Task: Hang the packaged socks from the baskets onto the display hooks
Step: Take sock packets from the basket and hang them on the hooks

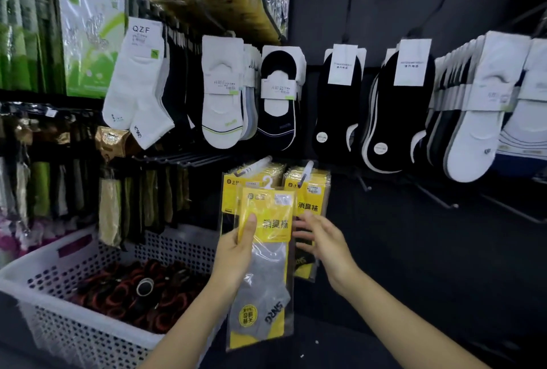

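Head view shows the left hand [236,253] just right of the white basket [59,259], thumb pressed on the front and fingers curled behind a yellow sock packet [266,294], which it holds upright. Farther right of the basket, the right hand [322,238] holds nothing, its fingers loosely spread in front of more yellow packets [310,194] hanging from a hook [307,166].

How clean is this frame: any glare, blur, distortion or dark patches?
Head view: wide-angle bending toward the edges; white socks at far right smeared; lower right nearly black; glare on the pack in the left hand; right hand slightly soft.
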The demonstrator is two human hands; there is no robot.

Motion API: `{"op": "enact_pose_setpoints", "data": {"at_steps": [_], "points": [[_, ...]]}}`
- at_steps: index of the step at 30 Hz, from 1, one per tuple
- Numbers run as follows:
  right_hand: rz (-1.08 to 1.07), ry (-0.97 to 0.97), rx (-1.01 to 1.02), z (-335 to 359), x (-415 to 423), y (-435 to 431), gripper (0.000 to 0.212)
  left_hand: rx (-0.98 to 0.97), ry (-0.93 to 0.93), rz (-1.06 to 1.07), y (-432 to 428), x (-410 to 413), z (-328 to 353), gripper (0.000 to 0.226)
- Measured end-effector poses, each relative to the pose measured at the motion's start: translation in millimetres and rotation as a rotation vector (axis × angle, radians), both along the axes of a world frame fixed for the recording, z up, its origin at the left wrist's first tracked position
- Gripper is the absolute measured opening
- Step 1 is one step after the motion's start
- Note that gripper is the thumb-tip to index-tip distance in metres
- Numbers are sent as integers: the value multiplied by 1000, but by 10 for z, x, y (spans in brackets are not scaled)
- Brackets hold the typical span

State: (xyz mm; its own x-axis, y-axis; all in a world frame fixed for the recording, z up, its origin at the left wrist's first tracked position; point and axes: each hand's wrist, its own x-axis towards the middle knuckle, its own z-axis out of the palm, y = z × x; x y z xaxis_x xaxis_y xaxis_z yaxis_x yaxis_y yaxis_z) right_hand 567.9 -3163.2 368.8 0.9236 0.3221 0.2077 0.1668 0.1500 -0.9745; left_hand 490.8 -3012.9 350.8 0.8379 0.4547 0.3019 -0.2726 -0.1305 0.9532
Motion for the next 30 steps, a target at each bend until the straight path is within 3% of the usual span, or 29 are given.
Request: {"op": "enact_pose_setpoints", "data": {"at_steps": [2,10,18,24,30], "points": [[58,-39,-25,29,-124,-9,27,-24,-9,-69,-127,0,29,61],[-81,-45,168,76,-166,-207,15,-23,-47,-137,-314,-32,106,24],[-190,-41,1,61,97,-126,18,-10,-65,-164,-268,8,-3,17],[-256,8,-35,-47,365,41,18,10,12,-142,-176,293,-165,24],[-361,143,10,-146,714,148,26,48,85,-106,-201,749,-155,51]]}}
